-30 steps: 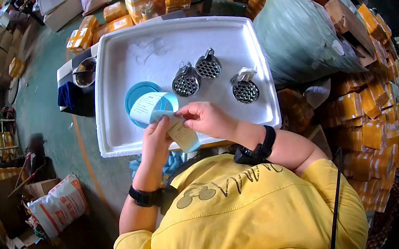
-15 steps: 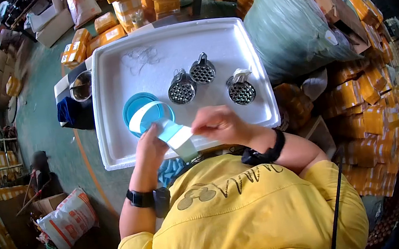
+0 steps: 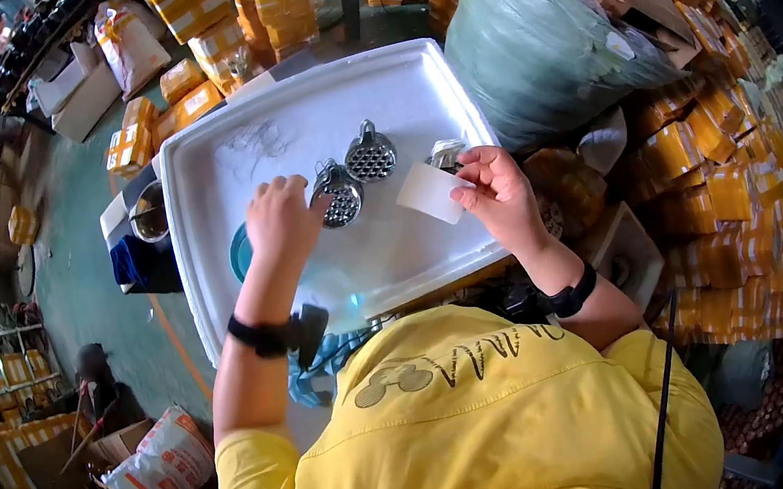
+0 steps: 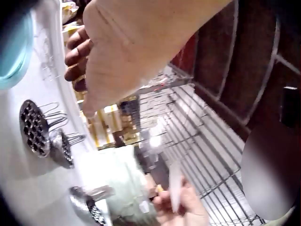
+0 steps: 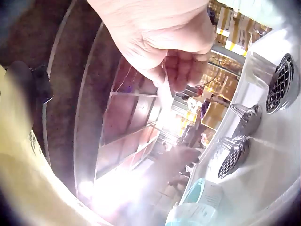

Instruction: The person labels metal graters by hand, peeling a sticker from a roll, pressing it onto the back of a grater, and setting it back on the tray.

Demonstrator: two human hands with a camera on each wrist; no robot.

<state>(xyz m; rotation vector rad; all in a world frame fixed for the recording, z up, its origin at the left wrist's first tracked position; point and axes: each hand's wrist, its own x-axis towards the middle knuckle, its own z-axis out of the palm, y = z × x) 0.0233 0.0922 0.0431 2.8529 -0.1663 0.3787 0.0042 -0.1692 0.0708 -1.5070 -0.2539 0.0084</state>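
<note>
The right hand pinches a white paper label between thumb and fingertips near one edge, and the rest of the sheet stands out past the fingers, toward the left hand. That other hand holds nothing that I can see; its fingers are loosely extended, side by side rather than widely spread, over the foam tray.

Just under and beside the left fingers sits an aqua label roll, partly hidden by the hand; the right wrist view shows a printed strip by it. Near the left thumb lies a honeycomb-faced metal piece, with a second honeycomb piece just beyond it. The third honeycomb piece, with something white attached, lies beneath and behind the label the right fingers hold.

The label should handle as almost weightless, thin and easily creased, and probably tacky on one face (which face, I cannot tell). An edge or corner is the best hold, leaving the middle untouched. The metal pieces look stiff and smooth, likely heavier and a little slippery; I would take them by the rim, since the wire loops might bend.
</note>
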